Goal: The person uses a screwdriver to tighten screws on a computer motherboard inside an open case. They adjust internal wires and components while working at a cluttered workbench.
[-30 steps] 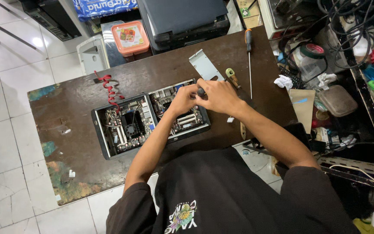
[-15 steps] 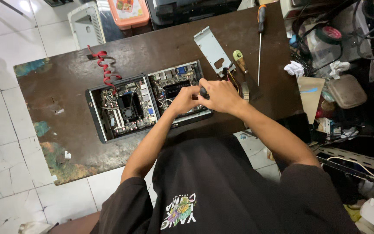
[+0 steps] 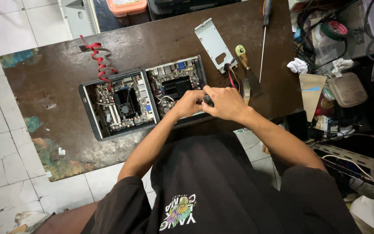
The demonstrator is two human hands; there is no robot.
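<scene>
Fingers (image 3: 198,96) of both hands meeting – dark tool handle (image 3: 208,100), over open computer case (image 3: 176,84)

I see a small black-handled tool (image 3: 207,100) held over the open computer box (image 3: 176,86), which lies flat on the brown table (image 3: 152,43).

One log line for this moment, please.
hands: left hand, right hand together | grip: dark tool | over: open computer case | on: table
</scene>
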